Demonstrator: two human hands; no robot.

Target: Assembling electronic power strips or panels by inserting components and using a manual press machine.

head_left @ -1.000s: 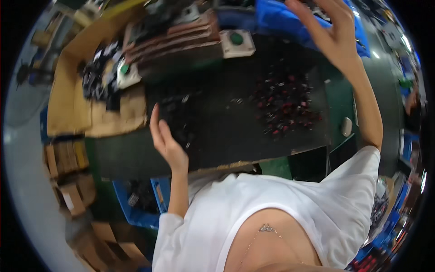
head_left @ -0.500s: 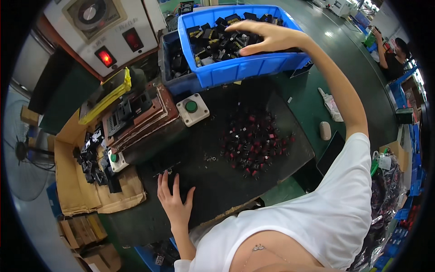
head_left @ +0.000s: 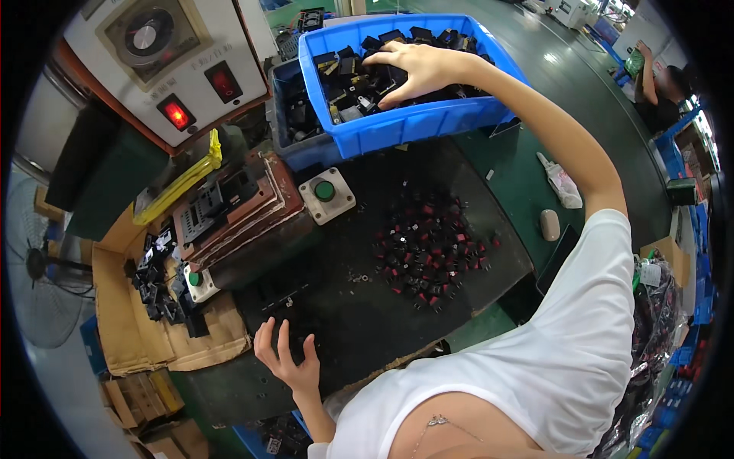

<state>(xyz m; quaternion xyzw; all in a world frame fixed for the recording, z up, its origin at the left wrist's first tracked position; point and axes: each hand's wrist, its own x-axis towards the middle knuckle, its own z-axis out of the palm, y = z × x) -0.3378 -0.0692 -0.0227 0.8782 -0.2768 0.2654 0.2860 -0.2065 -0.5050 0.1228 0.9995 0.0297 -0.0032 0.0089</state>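
Note:
At the back, my right hand (head_left: 422,70) reaches into a blue plastic bin (head_left: 428,131) filled with black plastic parts (head_left: 353,86). Its thumb and fingers are spread, fingertips at the parts, and nothing shows in its grip. My left hand (head_left: 290,361) hovers at the front of the black work mat (head_left: 344,336), fingers curved and apart, holding nothing. Just beyond its fingertips lies a dark flat part (head_left: 281,294), hard to make out against the mat. A heap of small black and red components with metal pins (head_left: 432,249) covers the mat's right half.
Left of the mat stands a machine with a fixture (head_left: 222,200), two green push buttons (head_left: 325,190) and a control box (head_left: 164,53) with a lit red switch. A cardboard tray (head_left: 138,344) holds black parts. Tiny metal bits (head_left: 357,276) lie mid-mat. Another person (head_left: 659,96) works far right.
My right hand has moved left and down to the parts in the blue bin. My left hand has drawn back slightly toward me, away from the dark flat part.

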